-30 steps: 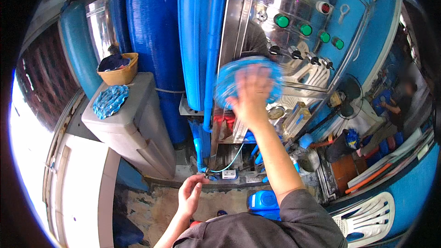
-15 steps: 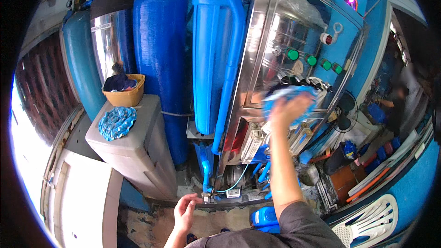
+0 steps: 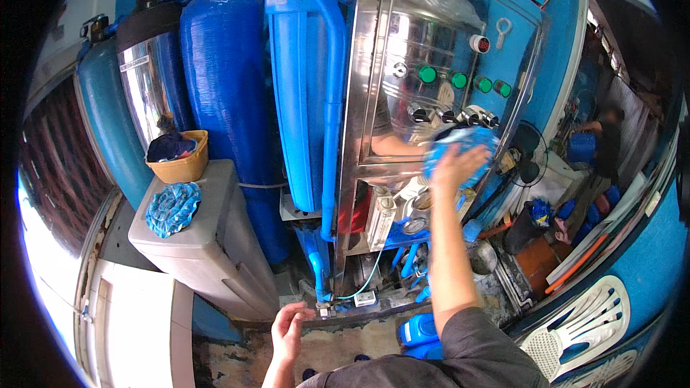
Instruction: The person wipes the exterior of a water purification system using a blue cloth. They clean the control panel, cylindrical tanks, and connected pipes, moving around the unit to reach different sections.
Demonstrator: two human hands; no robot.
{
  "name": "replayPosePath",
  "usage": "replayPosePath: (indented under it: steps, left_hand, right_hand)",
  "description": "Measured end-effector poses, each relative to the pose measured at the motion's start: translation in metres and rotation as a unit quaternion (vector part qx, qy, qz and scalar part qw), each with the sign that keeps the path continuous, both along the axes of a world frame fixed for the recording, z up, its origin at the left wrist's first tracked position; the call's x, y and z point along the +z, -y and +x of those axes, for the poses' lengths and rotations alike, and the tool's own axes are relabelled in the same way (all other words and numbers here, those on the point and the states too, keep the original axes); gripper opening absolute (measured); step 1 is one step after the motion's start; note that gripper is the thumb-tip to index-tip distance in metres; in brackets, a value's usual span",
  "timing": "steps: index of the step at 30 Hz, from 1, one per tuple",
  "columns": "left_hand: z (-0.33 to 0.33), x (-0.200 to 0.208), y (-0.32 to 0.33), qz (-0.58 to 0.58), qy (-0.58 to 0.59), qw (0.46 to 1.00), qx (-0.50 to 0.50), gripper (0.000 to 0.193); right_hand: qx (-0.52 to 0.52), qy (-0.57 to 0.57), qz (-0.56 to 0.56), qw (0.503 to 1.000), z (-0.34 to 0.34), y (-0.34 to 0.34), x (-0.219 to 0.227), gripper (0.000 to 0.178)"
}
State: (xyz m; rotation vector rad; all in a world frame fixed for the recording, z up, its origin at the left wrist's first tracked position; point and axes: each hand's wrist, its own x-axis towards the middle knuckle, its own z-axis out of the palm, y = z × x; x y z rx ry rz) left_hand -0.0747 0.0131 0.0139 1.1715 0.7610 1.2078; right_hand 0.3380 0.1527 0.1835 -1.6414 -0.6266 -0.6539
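My right hand (image 3: 456, 167) presses a blue patterned cloth (image 3: 477, 142) against the shiny front of a steel-framed cabinet (image 3: 387, 43). The cloth is bunched under the palm and fingers, just below a row of black-and-silver knobs (image 3: 445, 113). Higher on the same front sit several round green buttons (image 3: 458, 80) and a small round red-and-white gauge (image 3: 479, 44). My left hand (image 3: 287, 334) hangs low at the front with loosely bent fingers, apart from everything and holding nothing.
Tall blue tanks (image 3: 226, 72) and a blue filter housing (image 3: 296, 100) line the left. A grey bin (image 3: 215, 244) carries a tan basket (image 3: 188, 167) and a crumpled blue cloth (image 3: 172, 208). A white chair (image 3: 586, 330) stands right; another person (image 3: 609, 140) is farther back.
My right hand has slid the cloth rightward across the cabinet front, uncovering the left knobs. The view has turned a little, shifting the scene left. My left hand stays low and free.
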Motion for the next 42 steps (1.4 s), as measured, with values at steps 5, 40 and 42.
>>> replayPosePath:
  steps: [5, 40, 42]
  left_hand:
    - [0.037, 0.005, 0.002, 0.027, 0.027, 0.997, -0.069, 0.024]
    - [0.05, -0.012, 0.055, -0.002, 0.016, 1.0, 0.011, 0.024]
    - [0.056, -0.007, 0.048, 0.004, 0.015, 1.0, -0.005, 0.025]
  right_hand:
    - [0.178, 0.324, -0.126, 0.921, -0.146, -0.008, -0.023, 0.089]
    - [0.293, 0.423, 0.296, 0.805, -0.133, 0.049, 0.144, 0.027]
    - [0.221, 0.461, 0.222, 0.83, -0.13, 0.031, 0.211, 0.044]
